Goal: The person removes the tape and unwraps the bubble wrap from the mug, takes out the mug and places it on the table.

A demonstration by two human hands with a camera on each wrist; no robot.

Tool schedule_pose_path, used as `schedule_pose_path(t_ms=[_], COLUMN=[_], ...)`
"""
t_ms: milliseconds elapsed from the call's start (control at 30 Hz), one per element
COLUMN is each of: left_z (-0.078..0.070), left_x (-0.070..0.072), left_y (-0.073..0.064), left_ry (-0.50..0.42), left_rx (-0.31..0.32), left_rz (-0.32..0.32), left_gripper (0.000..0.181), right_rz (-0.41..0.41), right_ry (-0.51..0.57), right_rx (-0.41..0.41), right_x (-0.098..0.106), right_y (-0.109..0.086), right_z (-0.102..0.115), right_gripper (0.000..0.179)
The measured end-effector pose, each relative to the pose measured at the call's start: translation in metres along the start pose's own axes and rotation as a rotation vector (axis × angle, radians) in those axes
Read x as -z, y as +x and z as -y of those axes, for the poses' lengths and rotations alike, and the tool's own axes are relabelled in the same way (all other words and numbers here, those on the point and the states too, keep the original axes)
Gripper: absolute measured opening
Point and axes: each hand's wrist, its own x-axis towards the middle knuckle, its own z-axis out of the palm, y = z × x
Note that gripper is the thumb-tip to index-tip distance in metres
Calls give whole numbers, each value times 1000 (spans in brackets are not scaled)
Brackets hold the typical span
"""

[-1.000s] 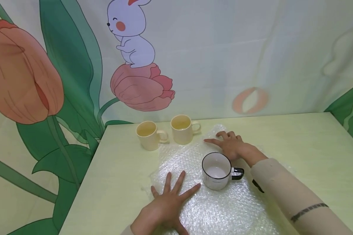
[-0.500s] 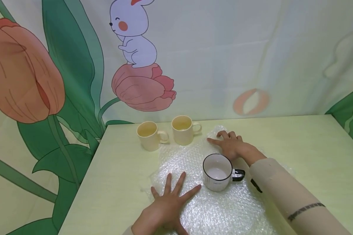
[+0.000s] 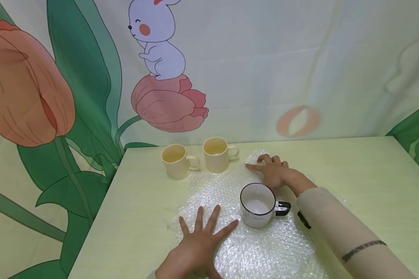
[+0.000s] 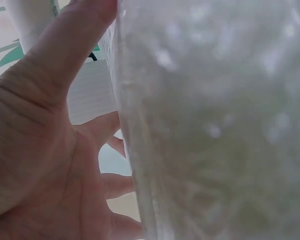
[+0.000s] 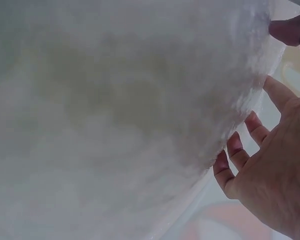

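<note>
A white mug (image 3: 257, 205) with a black rim and black handle stands upright on a sheet of bubble wrap (image 3: 262, 248), its handle pointing right. My left hand (image 3: 199, 244) rests on the sheet's left part with fingers spread wide. Beyond the mug, my right hand (image 3: 274, 172) touches the sheet's far part, its fingers apart and slightly bent. Both wrist views show fingertips of the left hand (image 4: 50, 150) and the right hand (image 5: 275, 155) against the bubble wrap, which fills much of each picture. Neither hand touches the mug.
Two cream mugs stand upright near the table's back edge: the left cream mug (image 3: 176, 162) and the right cream mug (image 3: 216, 155), close to the sheet's far left corner. Behind the table (image 3: 136, 213) hangs a printed cloth (image 3: 244, 69) with a rabbit and tulips.
Over the last second, the right index finger has shifted slightly to the right on the bubble wrap. The left hand and all the mugs stay in place.
</note>
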Motion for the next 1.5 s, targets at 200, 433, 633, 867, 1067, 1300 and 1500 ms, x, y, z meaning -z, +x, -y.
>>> schedule_pose_path(t_ms=[200, 433, 633, 867, 1067, 1300, 1500], left_z=[1, -5, -13, -32, -52, -64, -66], left_x=[2, 6, 11, 19, 8, -2, -4], left_y=[-3, -9, -18, -25, -18, -11, -10], left_ry=[12, 16, 72, 82, 59, 81, 98], left_rx=[1, -16, -39, -177, -325, -341, -318], left_rz=[-5, -39, -43, 30, 35, 62, 66], left_gripper=[144, 140, 130, 108, 99, 90, 85], right_rz=[-15, -38, -70, -88, -100, -128, -115], right_ry=[13, 8, 79, 61, -25, -48, -22], right_rx=[21, 92, 183, 198, 174, 139, 111], right_x=[0, 2, 4, 8, -3, -18, -24], right_y=[-3, -14, -26, -57, -83, -101, -108], right_z=[2, -6, -18, -21, -20, -20, -17], right_gripper=[85, 72, 74, 71, 66, 65, 67])
